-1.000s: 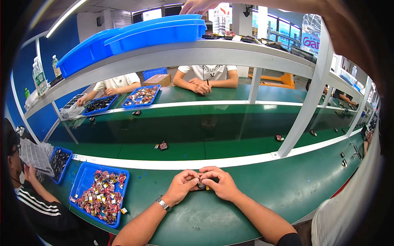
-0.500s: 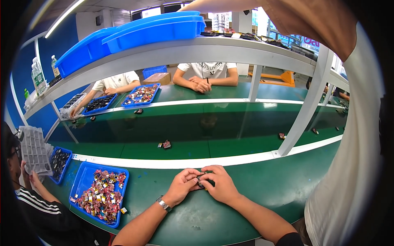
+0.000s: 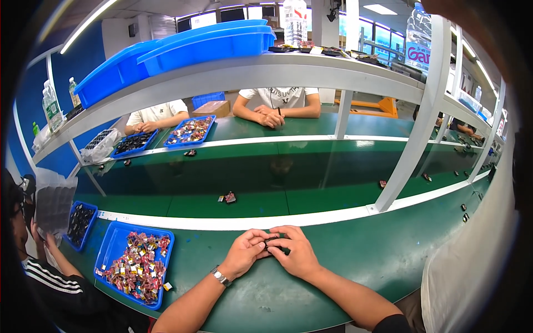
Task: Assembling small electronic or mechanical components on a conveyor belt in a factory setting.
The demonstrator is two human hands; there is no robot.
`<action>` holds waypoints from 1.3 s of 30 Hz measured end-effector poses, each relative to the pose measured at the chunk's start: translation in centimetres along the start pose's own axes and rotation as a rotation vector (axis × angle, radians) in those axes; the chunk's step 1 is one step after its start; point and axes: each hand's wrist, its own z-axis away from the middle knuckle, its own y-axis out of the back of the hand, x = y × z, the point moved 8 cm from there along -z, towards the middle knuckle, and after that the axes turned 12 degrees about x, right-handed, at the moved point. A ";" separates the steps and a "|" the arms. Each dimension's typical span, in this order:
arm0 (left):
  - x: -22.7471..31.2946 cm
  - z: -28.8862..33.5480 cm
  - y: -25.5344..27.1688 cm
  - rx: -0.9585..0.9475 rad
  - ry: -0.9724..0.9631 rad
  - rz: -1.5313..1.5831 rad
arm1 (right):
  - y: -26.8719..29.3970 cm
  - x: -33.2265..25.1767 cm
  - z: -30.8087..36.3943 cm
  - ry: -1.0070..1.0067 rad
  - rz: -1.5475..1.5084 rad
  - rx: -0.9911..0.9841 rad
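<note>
Over the green tabletop [image 3: 355,255], my left hand [image 3: 243,255] and my right hand [image 3: 298,255] meet, fingertips pinched around a small black part [image 3: 270,242]. The fingers cover most of it, so its exact kind does not show. A metal-band watch [image 3: 221,276] is on my left wrist. To the left of my left forearm stands a blue tray [image 3: 114,237] heaped with small red, yellow and white electronic pieces [image 3: 139,266].
Beyond the table runs a green conveyor belt [image 3: 311,194] carrying a small part cluster [image 3: 229,197]. Blue bins [image 3: 205,47] and bottles stand on the overhead shelf [image 3: 333,65]. At left, a co-worker holds a clear tray [image 3: 54,200] beside a bin of black parts [image 3: 81,222].
A co-worker's arm reaching over the shelf at upper right has withdrawn. The part cluster on the belt shifted slightly right. The left co-worker's clear tray tilted. My hands stay together, fingers slightly shifted.
</note>
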 end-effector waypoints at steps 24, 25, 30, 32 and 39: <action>0.4 0.3 -0.4 -0.064 -0.050 0.116 | 1.2 -2.1 -0.4 0.154 -0.044 0.141; 0.3 0.3 -0.4 -0.065 -0.046 0.114 | 1.2 -2.1 -0.4 0.154 -0.044 0.138; 0.4 0.3 -0.5 -0.034 -0.067 0.123 | 0.9 -1.7 -0.7 0.069 -0.117 0.066; 0.6 0.1 -0.7 -0.027 -0.076 0.121 | 0.9 -1.6 -0.7 0.043 -0.114 0.030; 0.7 0.3 -0.3 0.013 -0.050 0.056 | 1.4 -2.4 -1.3 0.152 0.018 0.127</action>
